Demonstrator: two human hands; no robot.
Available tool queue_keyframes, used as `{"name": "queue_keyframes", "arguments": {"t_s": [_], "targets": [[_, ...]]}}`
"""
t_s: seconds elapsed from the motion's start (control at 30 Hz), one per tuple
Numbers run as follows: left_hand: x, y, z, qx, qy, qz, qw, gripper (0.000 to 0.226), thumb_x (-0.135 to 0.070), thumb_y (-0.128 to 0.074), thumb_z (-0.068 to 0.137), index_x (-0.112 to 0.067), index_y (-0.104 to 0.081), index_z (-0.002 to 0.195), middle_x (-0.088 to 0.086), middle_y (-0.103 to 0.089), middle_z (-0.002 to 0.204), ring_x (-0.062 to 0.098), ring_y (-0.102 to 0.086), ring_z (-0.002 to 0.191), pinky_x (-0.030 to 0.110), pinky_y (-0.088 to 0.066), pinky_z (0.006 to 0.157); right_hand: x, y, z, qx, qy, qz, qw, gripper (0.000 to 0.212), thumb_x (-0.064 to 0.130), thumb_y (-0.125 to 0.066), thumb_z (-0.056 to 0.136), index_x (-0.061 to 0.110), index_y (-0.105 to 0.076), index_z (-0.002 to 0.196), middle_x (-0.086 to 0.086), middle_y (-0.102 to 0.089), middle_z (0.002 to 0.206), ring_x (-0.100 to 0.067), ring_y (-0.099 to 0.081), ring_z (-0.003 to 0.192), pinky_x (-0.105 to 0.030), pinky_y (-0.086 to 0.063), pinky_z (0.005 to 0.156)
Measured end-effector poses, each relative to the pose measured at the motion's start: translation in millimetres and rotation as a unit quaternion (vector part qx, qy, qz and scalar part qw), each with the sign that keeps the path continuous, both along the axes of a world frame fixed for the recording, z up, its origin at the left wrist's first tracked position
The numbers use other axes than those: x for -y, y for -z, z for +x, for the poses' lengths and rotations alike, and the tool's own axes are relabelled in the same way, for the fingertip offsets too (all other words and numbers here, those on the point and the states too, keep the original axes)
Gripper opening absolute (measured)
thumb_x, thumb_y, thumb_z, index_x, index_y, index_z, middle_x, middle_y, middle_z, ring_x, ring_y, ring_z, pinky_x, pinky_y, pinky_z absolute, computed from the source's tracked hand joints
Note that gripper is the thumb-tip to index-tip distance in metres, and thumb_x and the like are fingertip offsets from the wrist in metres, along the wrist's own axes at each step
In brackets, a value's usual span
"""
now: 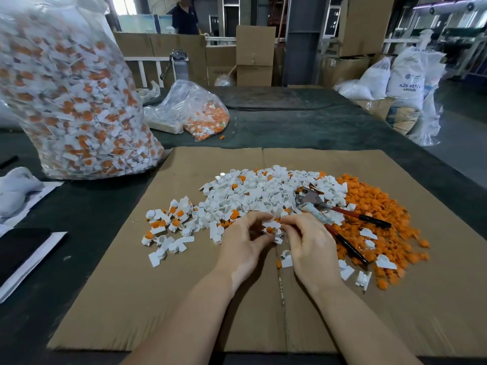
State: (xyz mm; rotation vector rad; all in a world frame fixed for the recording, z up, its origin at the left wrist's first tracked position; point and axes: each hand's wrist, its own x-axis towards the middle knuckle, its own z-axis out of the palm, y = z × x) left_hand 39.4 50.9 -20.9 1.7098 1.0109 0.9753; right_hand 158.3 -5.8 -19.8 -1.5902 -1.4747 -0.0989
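Note:
Over a flat cardboard sheet (184,299), my left hand (241,245) and my right hand (309,246) meet at a small white plastic part with an orange insert (270,228). Both hands pinch it between fingertips and thumb. Just beyond the hands lies a heap of white plastic parts (258,191), some with orange inserts. To the right spreads a heap of loose orange pieces (374,206). Pliers with red and black handles (316,204) lie on the heaps beside my right hand, with nothing holding them.
A large clear bag of white and orange parts (71,101) stands at the left. A smaller open bag (195,111) lies behind the cardboard. A dark phone (18,248) and papers sit at the left edge. Boxes, white sacks (405,77) and a person stand beyond the table.

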Motion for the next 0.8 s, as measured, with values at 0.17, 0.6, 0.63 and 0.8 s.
{"name": "queue_keyframes", "arguments": {"t_s": [0.17, 0.6, 0.63, 0.8], "targets": [[0.4, 1.4, -0.4, -0.003, -0.003, 0.006, 1.000, 0.036, -0.004, -0.072, 0.079, -0.034, -0.060, 0.094, -0.006, -0.065, 0.089, 0.004, -0.056, 0.077, 0.010, -0.044, 0.073, 1.3, 2.2, -0.6, 0.025, -0.023, -0.001, 0.999, 0.014, -0.006, -0.065, 0.080, 0.004, -0.069, 0.090, -0.004, -0.066, 0.087, -0.019, -0.062, 0.086, -0.030, -0.051, 0.076], [2.0, 1.6, 1.2, -0.030, -0.013, 0.035, 0.999, 0.035, -0.007, -0.071, 0.081, -0.035, -0.056, 0.097, -0.010, -0.059, 0.084, 0.007, -0.056, 0.079, 0.021, -0.048, 0.078, 0.3, 1.3, -1.5, 0.059, -0.021, 0.008, 0.998, 0.004, 0.005, -0.073, 0.078, 0.006, -0.069, 0.077, -0.002, -0.063, 0.075, -0.018, -0.060, 0.075, -0.018, -0.041, 0.070], [3.2, 1.3, 0.3, -0.022, -0.026, 0.032, 0.999, 0.034, -0.010, -0.072, 0.080, -0.035, -0.056, 0.096, -0.010, -0.059, 0.084, 0.005, -0.055, 0.078, 0.017, -0.047, 0.074, 0.9, 1.3, -1.1, 0.049, -0.020, 0.009, 0.999, 0.003, 0.006, -0.071, 0.080, 0.006, -0.069, 0.079, -0.001, -0.063, 0.076, -0.017, -0.059, 0.076, -0.016, -0.040, 0.071], [-1.2, -3.8, -24.7, -0.032, -0.115, 0.073, 0.990, 0.021, -0.017, -0.072, 0.082, -0.026, -0.068, 0.101, -0.019, -0.057, 0.084, -0.008, -0.055, 0.078, 0.006, -0.043, 0.070, 1.9, 1.7, -0.2, 0.029, -0.013, 0.009, 0.999, 0.006, 0.008, -0.067, 0.084, 0.005, -0.067, 0.078, -0.001, -0.062, 0.076, -0.015, -0.058, 0.073, -0.014, -0.039, 0.070]]}}
